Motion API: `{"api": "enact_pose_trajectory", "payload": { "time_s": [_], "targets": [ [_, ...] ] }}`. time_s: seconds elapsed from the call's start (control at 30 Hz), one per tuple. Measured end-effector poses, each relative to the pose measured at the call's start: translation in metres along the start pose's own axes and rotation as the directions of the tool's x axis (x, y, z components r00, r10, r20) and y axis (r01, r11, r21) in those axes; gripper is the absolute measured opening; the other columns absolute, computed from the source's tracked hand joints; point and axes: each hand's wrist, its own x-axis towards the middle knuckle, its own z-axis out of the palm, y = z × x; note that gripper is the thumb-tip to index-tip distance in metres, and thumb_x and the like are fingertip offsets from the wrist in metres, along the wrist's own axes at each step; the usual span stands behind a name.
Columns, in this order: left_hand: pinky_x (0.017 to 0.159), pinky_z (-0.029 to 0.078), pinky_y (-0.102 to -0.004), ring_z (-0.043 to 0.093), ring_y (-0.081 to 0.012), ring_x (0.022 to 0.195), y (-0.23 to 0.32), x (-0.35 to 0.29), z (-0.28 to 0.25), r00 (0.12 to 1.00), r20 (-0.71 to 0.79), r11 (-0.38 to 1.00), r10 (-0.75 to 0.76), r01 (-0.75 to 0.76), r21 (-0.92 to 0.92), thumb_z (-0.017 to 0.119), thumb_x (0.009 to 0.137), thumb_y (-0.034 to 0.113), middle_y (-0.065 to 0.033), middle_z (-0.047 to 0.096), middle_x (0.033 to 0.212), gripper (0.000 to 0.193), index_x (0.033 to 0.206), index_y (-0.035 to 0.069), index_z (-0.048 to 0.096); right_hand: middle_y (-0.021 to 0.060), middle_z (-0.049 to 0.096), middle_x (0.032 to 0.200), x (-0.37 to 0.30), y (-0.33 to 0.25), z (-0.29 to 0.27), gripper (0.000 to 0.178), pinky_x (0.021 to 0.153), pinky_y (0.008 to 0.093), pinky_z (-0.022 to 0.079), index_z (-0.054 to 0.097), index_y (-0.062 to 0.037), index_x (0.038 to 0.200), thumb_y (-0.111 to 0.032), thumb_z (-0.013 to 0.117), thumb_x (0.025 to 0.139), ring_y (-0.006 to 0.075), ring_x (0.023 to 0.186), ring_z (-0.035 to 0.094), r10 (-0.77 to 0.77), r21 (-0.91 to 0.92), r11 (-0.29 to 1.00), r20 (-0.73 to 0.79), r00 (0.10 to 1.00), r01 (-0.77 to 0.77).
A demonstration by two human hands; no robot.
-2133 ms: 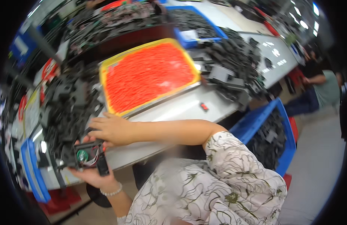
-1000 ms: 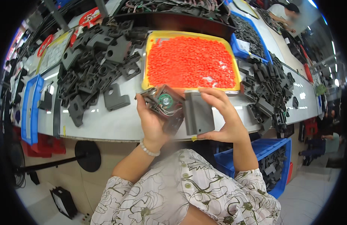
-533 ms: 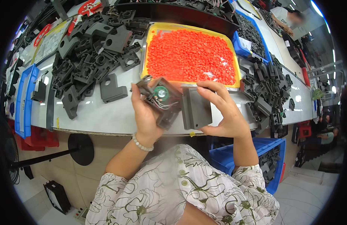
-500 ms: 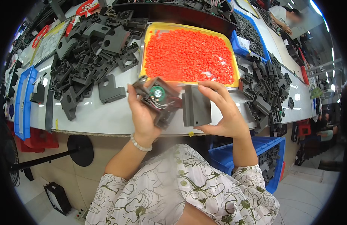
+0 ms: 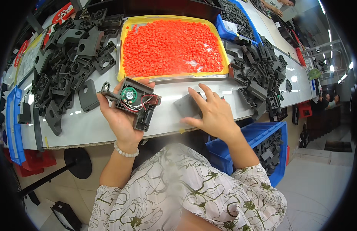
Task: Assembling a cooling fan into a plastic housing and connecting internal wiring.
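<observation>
My left hand (image 5: 122, 125) is closed around a dark grey plastic housing (image 5: 129, 112), held over the near edge of the table with its inner side facing up. Inside the housing sit a round green-rimmed speaker (image 5: 129, 94), and red and white wires. To its right, a plain dark grey plastic cover (image 5: 187, 106) rests at the tabletop, slightly blurred. Above and beside that cover is my right hand (image 5: 214, 114), fingers spread and thumb stretched out; part of the cover is hidden behind the fingers.
A yellow-lined tray (image 5: 226, 65) full of small red-orange pieces stands ahead. Heaps of dark plastic housings (image 5: 76, 63) lie at left and dark parts (image 5: 259, 77) at right. A blue crate (image 5: 278, 169) stands below the table's right side. A person (image 5: 277, 7) is at the far right.
My left hand has moved left and turned the housing's inside upward. The cover, gripped upright in my right hand before, is now down at the tabletop, and the right hand's fingers have spread.
</observation>
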Motion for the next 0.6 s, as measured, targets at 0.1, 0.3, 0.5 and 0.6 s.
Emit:
{"api": "enact_pose_trajectory", "payload": {
  "time_s": [0.1, 0.3, 0.5, 0.6],
  "targets": [
    [0.072, 0.051, -0.0473, 0.056, -0.0353, 0.096, 0.004, 0.0, 0.0, 0.999, 0.035, 0.999, 0.012, -0.011, -0.031, 0.024, 0.085, 0.063, -0.0246, 0.056, 0.101, 0.071, 0.115, 0.002, 0.041, 0.0158, 0.042, 0.125, 0.001, 0.016, -0.009, 0.068, 0.089, 0.0404, 0.038, 0.047, -0.0116, 0.122, -0.04, 0.07, 0.065, 0.0328, 0.105, 0.048, -0.188, 0.062, 0.98, -0.015, 0.982, 0.189],
    [0.071, 0.052, -0.0486, 0.055, -0.0351, 0.097, -0.001, 0.001, -0.003, 0.997, 0.075, 0.999, -0.017, 0.019, -0.026, 0.023, 0.085, 0.062, -0.0239, 0.055, 0.104, 0.071, 0.117, 0.001, 0.042, 0.0131, 0.051, 0.112, 0.021, 0.026, 0.007, 0.054, 0.086, 0.041, 0.04, 0.051, -0.0065, 0.115, -0.009, 0.061, 0.062, 0.0308, 0.102, 0.049, -0.45, 0.224, 0.865, -0.053, 0.892, 0.449],
    [0.07, 0.053, -0.0447, 0.057, -0.0325, 0.094, -0.005, -0.004, 0.0, 0.996, 0.08, 0.999, 0.037, -0.037, 0.006, 0.021, 0.085, 0.063, -0.023, 0.056, 0.102, 0.071, 0.117, 0.003, 0.04, 0.0125, 0.053, 0.099, 0.02, 0.01, 0.003, 0.055, 0.084, 0.0357, 0.041, 0.053, -0.0053, 0.113, -0.009, 0.065, 0.059, 0.0287, 0.095, 0.051, -0.285, 0.491, 0.798, -0.202, 0.937, 0.349],
    [0.07, 0.053, -0.0438, 0.057, -0.0315, 0.094, -0.009, -0.004, 0.001, 0.994, 0.079, 0.996, 0.08, -0.084, 0.042, 0.021, 0.085, 0.064, -0.0225, 0.056, 0.102, 0.071, 0.117, 0.003, 0.039, 0.0129, 0.051, 0.097, 0.02, -0.002, -0.005, 0.055, 0.082, 0.0319, 0.042, 0.052, -0.0031, 0.112, -0.007, 0.067, 0.059, 0.0263, 0.092, 0.052, -0.196, 0.643, 0.671, -0.326, 0.925, 0.369]
  ]
}}
